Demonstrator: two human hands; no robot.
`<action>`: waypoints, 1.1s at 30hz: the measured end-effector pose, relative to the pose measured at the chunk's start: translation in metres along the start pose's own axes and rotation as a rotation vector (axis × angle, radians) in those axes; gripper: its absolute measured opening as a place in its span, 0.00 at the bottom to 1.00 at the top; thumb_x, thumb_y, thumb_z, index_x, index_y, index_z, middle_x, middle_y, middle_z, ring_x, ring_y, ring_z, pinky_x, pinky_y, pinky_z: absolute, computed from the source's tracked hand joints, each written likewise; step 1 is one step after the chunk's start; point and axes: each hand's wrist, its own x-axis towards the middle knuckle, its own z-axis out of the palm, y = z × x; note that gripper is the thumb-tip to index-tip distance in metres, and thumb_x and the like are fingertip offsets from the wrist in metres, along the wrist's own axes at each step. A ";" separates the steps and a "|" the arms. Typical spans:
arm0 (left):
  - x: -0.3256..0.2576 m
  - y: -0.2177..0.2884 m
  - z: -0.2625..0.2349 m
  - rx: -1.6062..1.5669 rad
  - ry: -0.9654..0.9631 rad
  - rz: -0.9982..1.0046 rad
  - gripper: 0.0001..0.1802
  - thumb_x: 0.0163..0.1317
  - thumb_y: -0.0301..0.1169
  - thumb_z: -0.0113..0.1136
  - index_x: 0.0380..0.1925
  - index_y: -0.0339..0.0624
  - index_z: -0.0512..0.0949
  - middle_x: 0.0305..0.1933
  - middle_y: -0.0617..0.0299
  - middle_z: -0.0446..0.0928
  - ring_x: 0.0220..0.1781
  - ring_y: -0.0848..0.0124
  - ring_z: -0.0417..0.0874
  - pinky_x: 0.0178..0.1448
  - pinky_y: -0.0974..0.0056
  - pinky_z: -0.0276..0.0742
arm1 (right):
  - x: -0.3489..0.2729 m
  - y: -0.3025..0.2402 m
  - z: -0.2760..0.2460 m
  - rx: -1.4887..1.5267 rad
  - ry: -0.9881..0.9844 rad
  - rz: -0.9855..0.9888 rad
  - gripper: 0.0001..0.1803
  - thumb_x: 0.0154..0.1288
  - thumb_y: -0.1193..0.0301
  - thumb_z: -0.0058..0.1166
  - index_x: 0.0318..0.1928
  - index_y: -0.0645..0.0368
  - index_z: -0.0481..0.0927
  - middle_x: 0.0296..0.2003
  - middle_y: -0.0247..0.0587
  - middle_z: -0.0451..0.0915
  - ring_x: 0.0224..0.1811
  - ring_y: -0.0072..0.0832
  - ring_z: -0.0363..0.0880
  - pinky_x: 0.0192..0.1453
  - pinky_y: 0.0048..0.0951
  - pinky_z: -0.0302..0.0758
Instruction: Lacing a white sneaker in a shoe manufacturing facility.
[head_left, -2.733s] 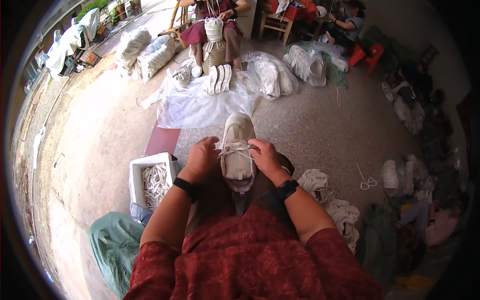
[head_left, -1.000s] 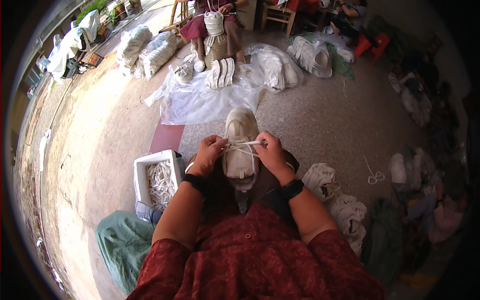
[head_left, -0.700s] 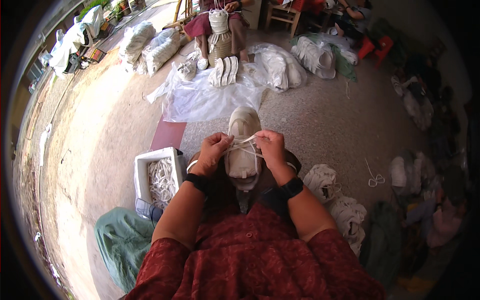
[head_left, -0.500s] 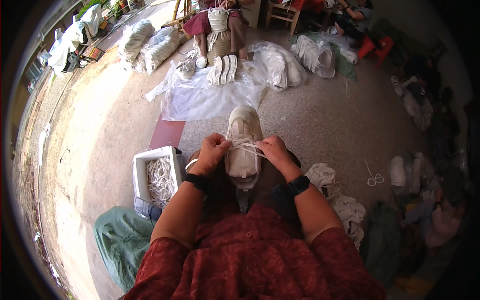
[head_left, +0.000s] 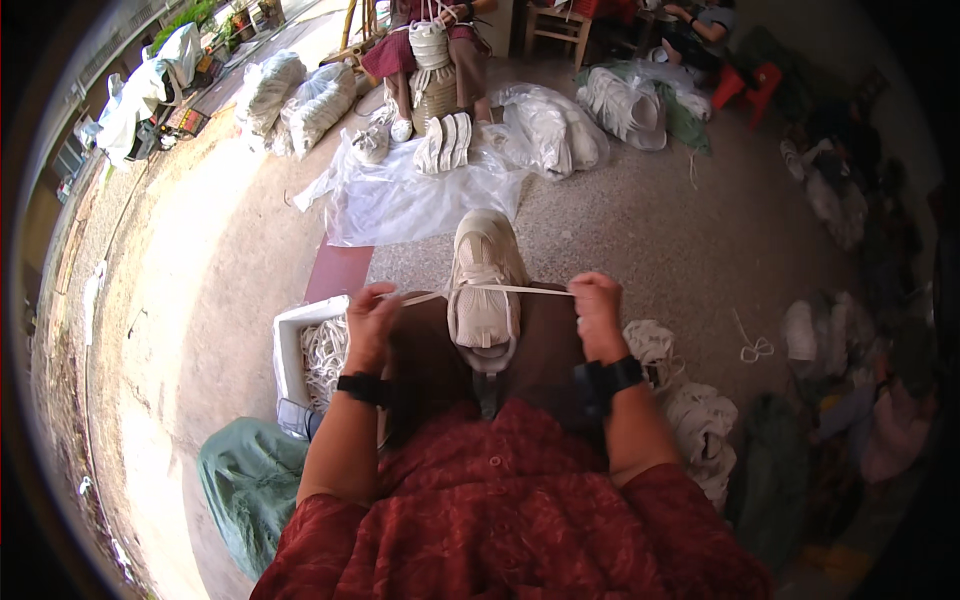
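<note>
A cream sneaker rests on my lap between my thighs, its toe pointing away from me. Off to its left, my left hand is closed on one end of the shoelace. My right hand, to the right of the shoe, grips the other end between its fingers. Between the hands the white shoelace runs pulled out to both sides across the top of the shoe. Dark bands sit on both my wrists.
On my left stands a white box of coiled laces beside a green cloth. Pale shoes lie at my right. Ahead are a plastic sheet, bagged shoes, and a seated person handling shoes. A red stool stands far right.
Both hands have moved apart from the shoe, left and right, drawing the lace ends outward. The loose laces over the shoe have become a straight, stretched line.
</note>
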 end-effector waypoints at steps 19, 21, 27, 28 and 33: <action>-0.057 0.084 0.011 0.944 -0.233 0.589 0.04 0.47 0.24 0.63 0.21 0.39 0.77 0.21 0.56 0.76 0.23 0.63 0.78 0.28 0.64 0.71 | -0.036 -0.046 0.049 -0.955 -0.395 -1.041 0.03 0.52 0.76 0.48 0.24 0.61 0.74 0.24 0.51 0.74 0.31 0.47 0.75 0.34 0.43 0.73; -0.063 0.083 0.016 0.986 -0.351 0.596 0.04 0.47 0.27 0.63 0.21 0.42 0.77 0.22 0.57 0.76 0.25 0.59 0.78 0.28 0.62 0.72 | -0.030 -0.025 0.070 -0.959 -0.406 -1.036 0.03 0.51 0.76 0.48 0.24 0.61 0.74 0.26 0.50 0.74 0.30 0.46 0.75 0.34 0.42 0.73; -0.066 0.069 -0.001 0.970 -0.295 0.571 0.04 0.47 0.25 0.63 0.21 0.39 0.77 0.22 0.56 0.75 0.25 0.60 0.78 0.30 0.62 0.72 | -0.020 -0.006 0.089 -1.122 -0.460 -1.080 0.03 0.50 0.76 0.47 0.23 0.60 0.74 0.28 0.48 0.73 0.29 0.44 0.76 0.33 0.39 0.75; -0.065 0.065 -0.003 0.937 -0.294 0.570 0.04 0.47 0.25 0.62 0.21 0.39 0.77 0.22 0.56 0.75 0.25 0.60 0.78 0.30 0.62 0.72 | -0.021 -0.008 0.090 -1.140 -0.476 -1.107 0.03 0.49 0.77 0.47 0.23 0.60 0.74 0.27 0.47 0.72 0.29 0.44 0.76 0.32 0.39 0.75; -0.058 0.056 -0.008 0.879 -0.303 0.531 0.03 0.47 0.24 0.62 0.21 0.38 0.77 0.22 0.55 0.75 0.26 0.60 0.78 0.30 0.63 0.72 | -0.017 -0.010 0.100 -1.288 -0.463 -1.053 0.03 0.49 0.77 0.46 0.22 0.60 0.73 0.27 0.48 0.73 0.29 0.44 0.75 0.31 0.40 0.74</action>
